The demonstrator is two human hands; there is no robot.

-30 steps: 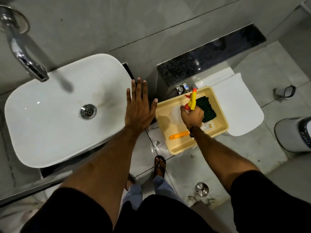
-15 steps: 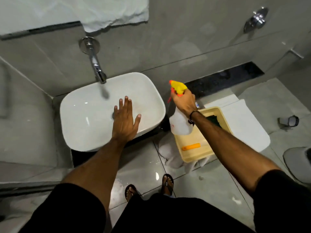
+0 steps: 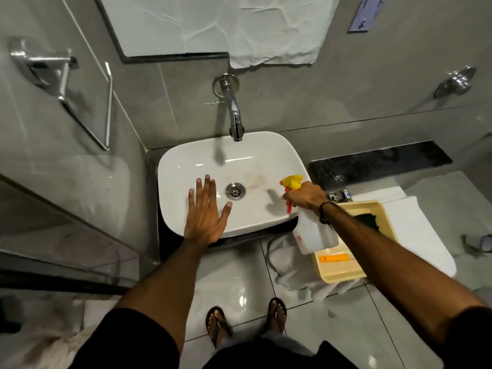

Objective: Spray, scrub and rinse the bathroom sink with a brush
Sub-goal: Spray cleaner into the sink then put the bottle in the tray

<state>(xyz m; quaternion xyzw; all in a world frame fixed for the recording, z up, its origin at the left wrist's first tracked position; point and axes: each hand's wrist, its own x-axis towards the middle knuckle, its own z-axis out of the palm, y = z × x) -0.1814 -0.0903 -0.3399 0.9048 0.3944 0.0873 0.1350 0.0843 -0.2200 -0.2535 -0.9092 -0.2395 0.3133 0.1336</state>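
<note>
**poster1:** Since half a second back the right hand has carried the spray bottle from beside the sink to over its right rim, and the left hand has slid toward the near-left part of the basin. Whole view also tipped up, so more wall shows.

**poster2:** ok, left to right then?

**poster1:** Far left there's a chrome towel rail on the wall. Then the left hand, palm down, fingers spread flat, hovering or resting over the near-left of the bowl. Can't tell if it's actually touching. Drain is just right of its fingertips, faucet straight above on the wall, with some brownish staining right of the drain.

**poster2:** and the bottle?

**poster1:** Right hand is wrapped around the neck, yellow nozzle pointing left into the bowl, red trigger under the fingers. Wrist has a dark band, arm stretched out straight. White body hangs below the hand, over the rim edge.

**poster2:** any label?

**poster1:** Small red marks low on the bottle, too tiny to read. Blue sign top right on the wall, also unreadable.

**poster2:** brush?

**poster1:** Orange handle lying in the beige tray on the closed toilet lid, right of the sink, with something dark green at the far end.
</note>
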